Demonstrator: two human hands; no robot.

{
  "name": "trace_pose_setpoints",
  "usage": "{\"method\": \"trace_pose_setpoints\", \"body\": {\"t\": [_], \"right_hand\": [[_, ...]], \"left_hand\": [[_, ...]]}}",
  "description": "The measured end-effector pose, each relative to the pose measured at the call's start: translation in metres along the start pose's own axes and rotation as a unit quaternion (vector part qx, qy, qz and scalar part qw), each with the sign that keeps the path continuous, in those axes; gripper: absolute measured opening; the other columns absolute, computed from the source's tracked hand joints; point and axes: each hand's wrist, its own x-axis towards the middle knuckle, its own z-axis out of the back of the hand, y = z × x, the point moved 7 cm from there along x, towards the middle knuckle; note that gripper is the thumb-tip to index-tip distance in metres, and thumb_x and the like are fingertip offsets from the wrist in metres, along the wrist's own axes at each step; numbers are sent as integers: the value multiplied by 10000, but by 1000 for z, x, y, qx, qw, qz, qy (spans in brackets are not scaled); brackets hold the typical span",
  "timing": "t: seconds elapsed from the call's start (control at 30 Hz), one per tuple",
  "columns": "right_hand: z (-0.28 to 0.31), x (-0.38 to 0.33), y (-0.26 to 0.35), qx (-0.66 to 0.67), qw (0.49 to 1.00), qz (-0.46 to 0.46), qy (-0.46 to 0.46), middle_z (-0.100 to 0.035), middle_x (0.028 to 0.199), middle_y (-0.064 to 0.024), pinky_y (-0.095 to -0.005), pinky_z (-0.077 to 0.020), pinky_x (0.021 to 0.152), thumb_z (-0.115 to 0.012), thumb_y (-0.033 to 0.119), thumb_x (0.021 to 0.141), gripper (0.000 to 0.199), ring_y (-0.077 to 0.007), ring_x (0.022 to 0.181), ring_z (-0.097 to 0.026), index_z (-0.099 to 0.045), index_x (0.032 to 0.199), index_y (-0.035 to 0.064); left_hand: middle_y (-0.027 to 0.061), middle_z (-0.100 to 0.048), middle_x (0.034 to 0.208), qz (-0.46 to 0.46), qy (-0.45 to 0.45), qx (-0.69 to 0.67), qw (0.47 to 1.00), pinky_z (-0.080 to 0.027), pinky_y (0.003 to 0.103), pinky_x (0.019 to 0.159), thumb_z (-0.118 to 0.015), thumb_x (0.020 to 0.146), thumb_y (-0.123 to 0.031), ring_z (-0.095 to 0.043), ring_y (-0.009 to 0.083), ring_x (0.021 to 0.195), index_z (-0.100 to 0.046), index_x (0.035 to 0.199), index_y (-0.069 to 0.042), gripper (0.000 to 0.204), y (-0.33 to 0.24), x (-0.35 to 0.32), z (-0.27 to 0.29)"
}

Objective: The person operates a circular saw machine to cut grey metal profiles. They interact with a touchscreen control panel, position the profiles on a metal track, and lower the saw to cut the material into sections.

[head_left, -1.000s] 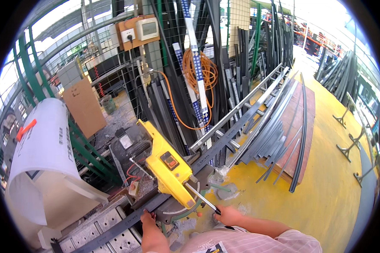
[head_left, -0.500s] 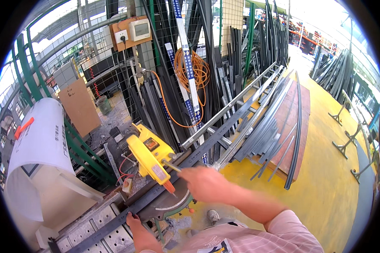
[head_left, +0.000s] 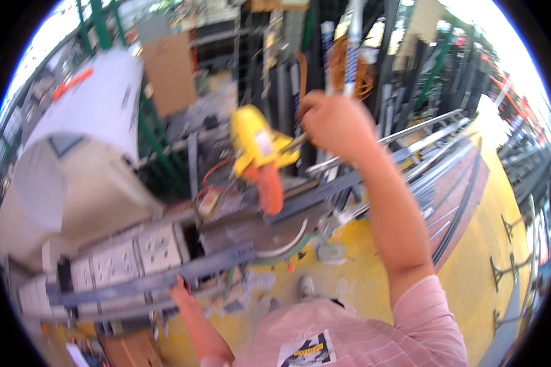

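Note:
The handle (head_left: 295, 143) of a yellow cut-off saw (head_left: 254, 139) is in the grip of my right hand (head_left: 340, 125), which is raised and blurred. The saw's head is tilted up, its orange guard (head_left: 270, 191) hanging over the round saw base (head_left: 232, 235). My left hand (head_left: 182, 291) holds the near edge of a dark grey metal bar (head_left: 150, 281), its fingers partly hidden by the bar. That bar ends on the saw base, apart from another length of dark bar (head_left: 315, 199) lying to the right behind the guard.
A perforated metal bench (head_left: 116, 263) runs left of the saw. Behind it stands a curled white sheet (head_left: 92, 98) with an orange tool on it. Metal strips (head_left: 434, 183) are stacked on a board at the right, near a rail frame (head_left: 425, 125). Floor stands (head_left: 501, 275) are far right.
My right hand has risen with the handle, and the saw head has tilted up. The bar, one line before, is now two separate pieces; my left hand has shifted the left piece nearer. The view swung left.

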Motion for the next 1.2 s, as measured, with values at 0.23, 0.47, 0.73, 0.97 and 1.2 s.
{"method": "trace_pose_setpoints", "body": {"t": [0.23, 0.47, 0.73, 0.97, 1.2], "right_hand": [[-50, -42, -43, 576, 798, -97, -146, -655, 1097, -107, -282, -537, 717, -450, 225, 986, 408, -203, 923, -629, -470, 1316, -14], [-336, -198, -214, 566, 642, -516, 41, -635, 1113, -71, -313, -489, 709, -524, 274, 972, 348, -188, 898, -611, -534, 1241, 54], [-532, -297, -400, 560, 451, -695, 7, -626, 804, -109, -281, -511, 501, -588, 222, 943, 201, -219, 639, -609, -551, 1009, 36], [-558, -281, -325, 537, 504, -674, 44, -496, 666, -18, -227, -335, 399, -501, 270, 999, 198, -103, 517, -430, -525, 899, 101], [-535, -254, -125, 667, 409, -544, 302, -694, 895, -136, -265, -421, 429, -461, 266, 1013, 218, -155, 572, -536, -509, 1036, 55]], "left_hand": [[-9, -630, 985, 21, -46, 74, 996, -507, 252, 555, -688, 858, -56, -619, 122, 774, -521, 1178, -188, 384, -17, 51, 70], [-8, -638, 962, 29, -126, 113, 985, -504, 250, 576, -676, 863, -37, -614, 112, 781, -546, 1105, -161, 300, -25, 41, 86], [68, -622, 841, -49, -273, 168, 946, -487, 276, 541, -643, 828, 4, -608, 157, 710, -552, 1042, -32, 235, -46, 3, 94], [86, -664, 866, 20, -13, 213, 977, -539, 301, 660, -608, 868, -77, -650, 189, 745, -575, 1100, -34, 238, 62, -108, -85], [80, -672, 913, 161, 73, 154, 972, -530, 300, 588, -575, 931, -144, -653, 172, 739, -579, 1058, -24, 175, 168, -129, -230]]}}
